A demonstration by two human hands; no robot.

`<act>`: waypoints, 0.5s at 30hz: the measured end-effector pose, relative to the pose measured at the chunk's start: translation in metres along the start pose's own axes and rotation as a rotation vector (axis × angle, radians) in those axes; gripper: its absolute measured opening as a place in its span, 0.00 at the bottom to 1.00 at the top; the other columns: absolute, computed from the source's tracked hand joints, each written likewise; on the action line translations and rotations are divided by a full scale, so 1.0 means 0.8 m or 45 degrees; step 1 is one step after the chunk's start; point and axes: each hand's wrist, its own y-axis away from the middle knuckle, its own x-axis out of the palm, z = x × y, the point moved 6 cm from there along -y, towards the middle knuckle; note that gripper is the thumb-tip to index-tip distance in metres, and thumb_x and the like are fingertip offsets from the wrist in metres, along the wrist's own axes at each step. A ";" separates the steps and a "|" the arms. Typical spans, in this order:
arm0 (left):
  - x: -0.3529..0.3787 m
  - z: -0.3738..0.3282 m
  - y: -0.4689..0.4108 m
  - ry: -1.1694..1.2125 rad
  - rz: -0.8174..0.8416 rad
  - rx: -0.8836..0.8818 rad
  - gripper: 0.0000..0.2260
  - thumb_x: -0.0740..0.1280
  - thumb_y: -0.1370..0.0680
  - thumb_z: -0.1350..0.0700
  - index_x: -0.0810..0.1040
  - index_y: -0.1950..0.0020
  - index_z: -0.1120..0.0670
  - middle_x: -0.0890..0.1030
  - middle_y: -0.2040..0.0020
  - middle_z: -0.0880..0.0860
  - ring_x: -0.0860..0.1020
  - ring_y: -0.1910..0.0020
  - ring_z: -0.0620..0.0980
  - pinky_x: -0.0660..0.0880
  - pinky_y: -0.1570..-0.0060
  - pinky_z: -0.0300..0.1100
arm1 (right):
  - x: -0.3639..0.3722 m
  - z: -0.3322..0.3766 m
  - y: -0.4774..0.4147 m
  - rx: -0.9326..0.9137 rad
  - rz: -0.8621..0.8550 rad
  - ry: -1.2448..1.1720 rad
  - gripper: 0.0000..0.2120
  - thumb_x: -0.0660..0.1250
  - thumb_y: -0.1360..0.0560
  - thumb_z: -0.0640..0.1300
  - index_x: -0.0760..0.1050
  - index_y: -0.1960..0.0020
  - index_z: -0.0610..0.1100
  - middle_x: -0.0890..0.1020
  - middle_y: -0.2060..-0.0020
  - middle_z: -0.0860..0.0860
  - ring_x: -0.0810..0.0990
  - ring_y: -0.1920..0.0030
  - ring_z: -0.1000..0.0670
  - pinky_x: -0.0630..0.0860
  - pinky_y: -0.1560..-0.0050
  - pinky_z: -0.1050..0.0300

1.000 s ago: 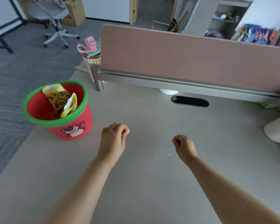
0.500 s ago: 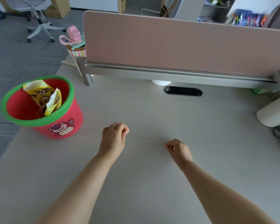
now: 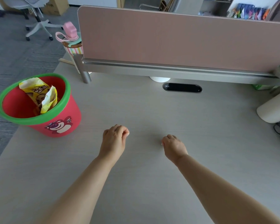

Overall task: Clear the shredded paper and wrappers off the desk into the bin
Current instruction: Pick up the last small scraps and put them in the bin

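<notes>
Right hand (image 3: 174, 146) grip pinched on tiny white paper scrap (image 3: 162, 144), mid-counter. Left hand (image 3: 114, 139) curled shut, contents unclear. Risk: scrap slips before reaching red green-rimmed plastic bin (image 3: 39, 120) at counter's left edge.

Both forearms bare to the frame edge, each grip without rings.

Bin (image 3: 39, 120) on the desk (image 3: 152, 113) at your left, wrapper (image 3: 39, 94) inside it, divider (image 3: 176, 41) behind, your hands (image 3: 113, 139) before it.
</notes>
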 end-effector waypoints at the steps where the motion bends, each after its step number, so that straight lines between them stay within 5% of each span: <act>1: 0.001 0.000 0.001 -0.001 0.003 0.005 0.05 0.62 0.32 0.66 0.73 0.64 0.57 0.76 0.67 0.52 0.68 0.64 0.46 0.59 0.62 0.41 | 0.001 0.001 -0.001 -0.011 0.025 0.030 0.09 0.56 0.24 0.36 0.74 0.49 0.37 0.77 0.52 0.41 0.74 0.48 0.41 0.71 0.56 0.52; 6: -0.002 -0.001 0.006 0.003 -0.006 0.022 0.08 0.62 0.33 0.66 0.70 0.62 0.54 0.76 0.66 0.51 0.68 0.65 0.46 0.56 0.65 0.40 | 0.006 0.000 -0.003 0.014 0.139 0.024 0.09 0.54 0.23 0.37 0.71 0.47 0.38 0.75 0.49 0.41 0.72 0.46 0.41 0.69 0.50 0.52; 11: -0.038 -0.011 -0.006 0.037 -0.094 0.070 0.09 0.58 0.29 0.62 0.65 0.59 0.47 0.75 0.66 0.51 0.69 0.64 0.47 0.57 0.64 0.40 | -0.038 -0.002 -0.004 0.308 -0.130 -0.631 0.06 0.58 0.24 0.36 0.71 0.59 0.41 0.74 0.65 0.48 0.71 0.63 0.48 0.63 0.65 0.60; 15: -0.103 -0.025 -0.026 0.007 -0.266 0.184 0.04 0.56 0.27 0.59 0.66 0.58 0.50 0.75 0.65 0.52 0.69 0.63 0.49 0.59 0.63 0.42 | -0.123 0.072 -0.028 0.099 -0.321 -0.832 0.07 0.60 0.24 0.36 0.71 0.60 0.42 0.70 0.73 0.55 0.68 0.72 0.57 0.65 0.73 0.72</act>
